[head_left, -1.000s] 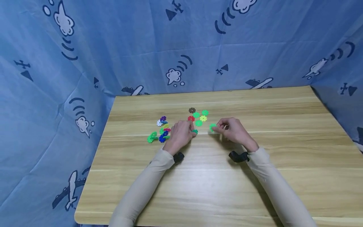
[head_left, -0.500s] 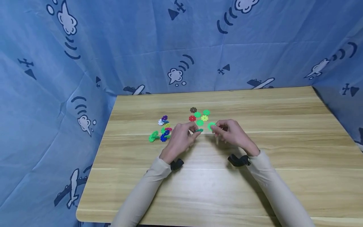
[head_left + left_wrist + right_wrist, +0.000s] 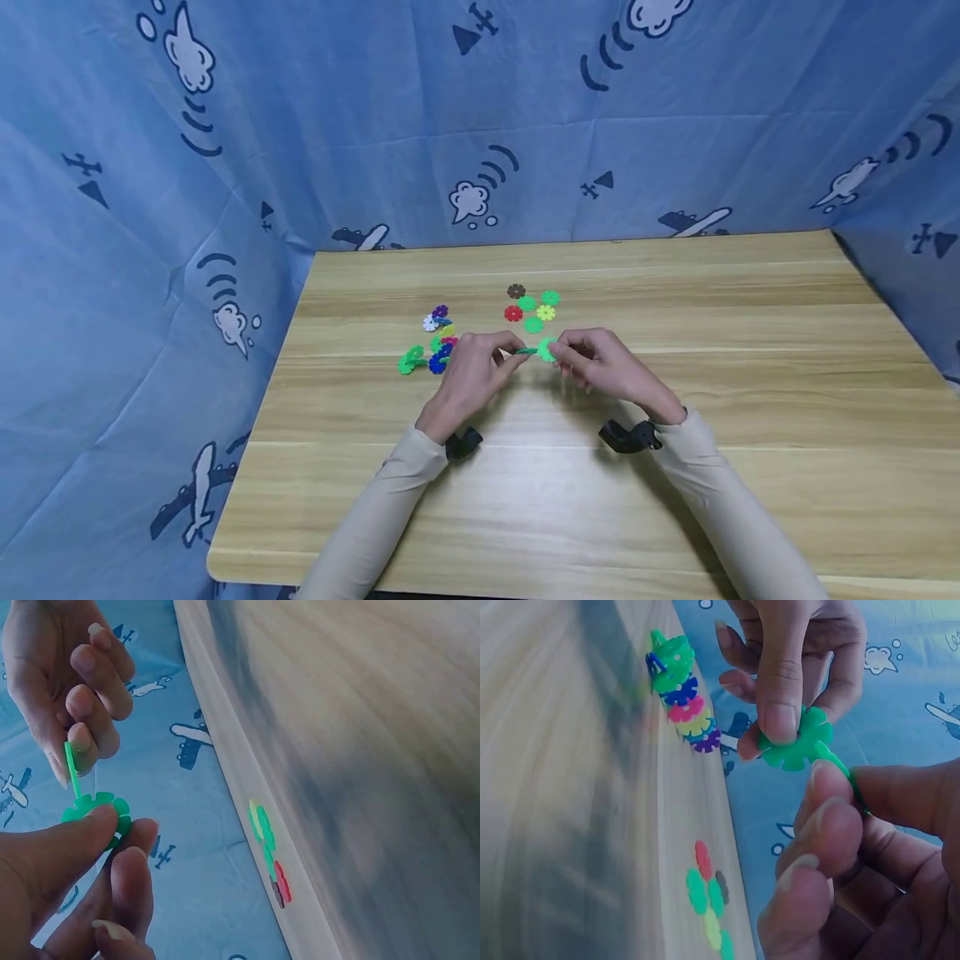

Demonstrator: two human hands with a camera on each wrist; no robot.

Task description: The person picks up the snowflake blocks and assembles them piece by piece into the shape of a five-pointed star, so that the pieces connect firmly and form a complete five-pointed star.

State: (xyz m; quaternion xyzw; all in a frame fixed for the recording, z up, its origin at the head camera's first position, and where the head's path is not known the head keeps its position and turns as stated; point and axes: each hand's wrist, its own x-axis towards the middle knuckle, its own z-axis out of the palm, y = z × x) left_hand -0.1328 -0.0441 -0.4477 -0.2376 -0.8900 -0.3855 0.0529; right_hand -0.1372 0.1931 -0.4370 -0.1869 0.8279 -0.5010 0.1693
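My left hand (image 3: 478, 371) pinches a darker green notched plastic disc (image 3: 96, 817) between thumb and fingers. Facing it, my right hand (image 3: 611, 371) pinches a lighter green notched disc (image 3: 546, 349), which shows edge-on in the left wrist view. The two discs meet edge to edge, at right angles to one another. How deep their slots are fitted together, I cannot tell. Both hands are held over the middle of the table, just in front of a scatter of loose discs, among them a yellow disc (image 3: 546, 312) and a red disc (image 3: 513, 313).
A brown disc (image 3: 516, 291) and several green ones lie flat behind the hands. Left of the left hand are joined discs in green, blue, white, purple and pink, including a blue disc (image 3: 437, 364). Blue patterned cloth (image 3: 525, 125) hangs behind the wooden table (image 3: 750, 333).
My left hand has lifted its green disc and turned it edge-on. The right hand has brought its lighter green disc left and slightly nearer, so the two discs now touch.
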